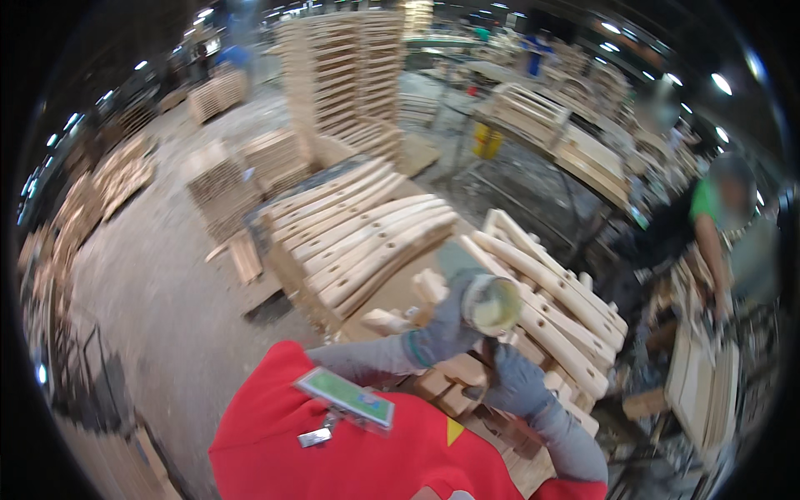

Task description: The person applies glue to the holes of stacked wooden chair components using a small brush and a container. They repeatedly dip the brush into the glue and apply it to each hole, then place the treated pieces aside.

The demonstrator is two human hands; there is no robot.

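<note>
My left hand (446,329), in a grey glove, is wrapped round a small round tub (492,306) with pale yellowish stuff inside. The tub is tilted so its open mouth shows. Just below it, my right hand (518,383), also gloved, is closed on a slim dark tool (487,352); blur hides its exact kind. Under and beside both hands lie light wooden pieces. To the right is a heap of curved wooden rails (554,325) with round holes. Beyond my left hand, similar drilled rails (375,242) lie side by side on the work table.
A tall stack of wooden slats (342,79) rises behind the table. Lower wood stacks (221,187) stand on the floor at the left. At the far right a co-worker in green (704,204) reaches toward wooden boards (704,387). A long bench (575,150) holds more wooden parts.
</note>
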